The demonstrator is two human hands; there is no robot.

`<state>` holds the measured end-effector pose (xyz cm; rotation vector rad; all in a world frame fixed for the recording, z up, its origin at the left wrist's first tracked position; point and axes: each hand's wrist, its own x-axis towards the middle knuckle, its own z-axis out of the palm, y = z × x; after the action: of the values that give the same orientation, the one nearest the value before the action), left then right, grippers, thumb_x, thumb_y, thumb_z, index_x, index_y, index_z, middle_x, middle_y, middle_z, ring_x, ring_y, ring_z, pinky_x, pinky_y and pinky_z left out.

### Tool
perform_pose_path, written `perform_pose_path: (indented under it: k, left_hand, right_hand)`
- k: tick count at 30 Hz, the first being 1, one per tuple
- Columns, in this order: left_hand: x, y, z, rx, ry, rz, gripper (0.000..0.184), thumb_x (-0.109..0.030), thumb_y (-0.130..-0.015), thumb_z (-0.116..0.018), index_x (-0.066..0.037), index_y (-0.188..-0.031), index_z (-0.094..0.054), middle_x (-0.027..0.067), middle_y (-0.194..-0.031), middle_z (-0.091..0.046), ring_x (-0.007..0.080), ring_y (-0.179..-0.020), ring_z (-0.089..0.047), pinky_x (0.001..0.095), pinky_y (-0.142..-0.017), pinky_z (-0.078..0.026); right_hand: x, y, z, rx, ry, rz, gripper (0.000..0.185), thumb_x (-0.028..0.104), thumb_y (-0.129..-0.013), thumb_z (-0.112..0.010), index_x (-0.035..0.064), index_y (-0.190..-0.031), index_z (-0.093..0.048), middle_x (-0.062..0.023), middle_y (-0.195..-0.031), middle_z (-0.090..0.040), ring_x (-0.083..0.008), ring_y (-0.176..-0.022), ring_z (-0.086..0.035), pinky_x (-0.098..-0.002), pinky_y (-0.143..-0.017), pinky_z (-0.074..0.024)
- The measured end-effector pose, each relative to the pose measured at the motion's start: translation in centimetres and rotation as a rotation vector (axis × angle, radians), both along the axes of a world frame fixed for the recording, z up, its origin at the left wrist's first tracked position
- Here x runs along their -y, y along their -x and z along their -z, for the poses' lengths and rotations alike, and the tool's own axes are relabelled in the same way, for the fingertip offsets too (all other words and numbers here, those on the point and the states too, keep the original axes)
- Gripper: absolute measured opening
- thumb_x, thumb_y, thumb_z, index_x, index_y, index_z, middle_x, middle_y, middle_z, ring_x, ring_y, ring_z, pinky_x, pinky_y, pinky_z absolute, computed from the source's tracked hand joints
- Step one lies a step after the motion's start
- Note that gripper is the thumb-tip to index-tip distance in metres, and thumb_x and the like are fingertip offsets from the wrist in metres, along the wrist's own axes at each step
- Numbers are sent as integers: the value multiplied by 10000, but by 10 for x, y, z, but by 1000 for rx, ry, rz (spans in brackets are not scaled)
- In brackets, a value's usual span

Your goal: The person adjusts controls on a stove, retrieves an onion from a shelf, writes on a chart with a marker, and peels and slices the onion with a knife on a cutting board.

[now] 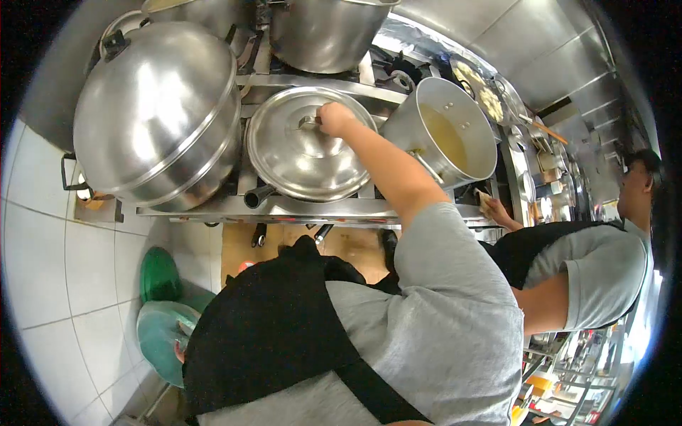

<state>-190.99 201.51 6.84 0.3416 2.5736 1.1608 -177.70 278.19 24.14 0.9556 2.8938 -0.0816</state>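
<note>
My right hand (334,119) is closed around the handle of a round steel lid (312,167). The lid lies over a pan on the stove, and a black pan handle (259,196) sticks out at its front left. To the left stands a large steel pot with a tall domed cover (160,106). On the other side, a deep pot (469,135) is tilted in view, with yellowish liquid inside. My left hand does not show.
A co-worker at the right has a hand (501,211) on a pale cloth at the stove's front edge. More tall pots (320,35) stand behind. A pan with pale food (486,96) lies farther right. Below left are a green bin (160,275) and a green bag (160,334).
</note>
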Motion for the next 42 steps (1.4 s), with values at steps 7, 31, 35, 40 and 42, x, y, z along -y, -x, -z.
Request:
perform_pose_path:
  k: [7,31,35,40,42]
  left_hand:
    - [36,-14,67,330,-465,-355,557,-166,-877,-564,-14,-1336,-288,182,-961,-610,221,-851,-608,343,-824,-459]
    - [18,-63,28,27,-200,-161,293,-228,-745,-679,-65,-980,-614,136,-1139,-544,335,-1278,-288,415,-986,-342]
    - [9,-60,9,25,-259,-199,298,-249,-760,-679,-53,-975,-614,122,-1142,-545,333,-1269,-295,415,-984,-346]
    - [44,-45,89,235,-425,-309,346,-189,-794,-660,-38,-1092,-569,123,-1243,-476,277,-1115,-462,373,-953,-387]
    - [53,-46,131,279,-524,-397,414,-156,-810,-643,-37,-1185,-514,118,-1278,-451,245,-1055,-503,354,-946,-392]
  right_hand:
    - [2,4,-31,65,6,-129,242,178,-660,-650,86,-879,-694,-169,-888,-661,-324,-849,-635,-402,-783,-508]
    - [-62,0,-168,-67,324,47,240,95,-653,-680,43,-886,-659,-3,-748,-593,-82,-641,-549,-224,-562,-464]
    - [-66,-3,-165,-159,357,55,232,81,-635,-699,42,-859,-659,-7,-715,-600,-85,-592,-546,-230,-516,-461]
    - [-58,-1,-137,-129,319,58,281,127,-609,-718,48,-873,-661,-13,-706,-611,-89,-577,-556,-248,-524,-465]
    - [-62,1,-113,-99,318,32,314,160,-589,-733,50,-875,-663,-25,-699,-618,-108,-567,-568,-267,-535,-472]
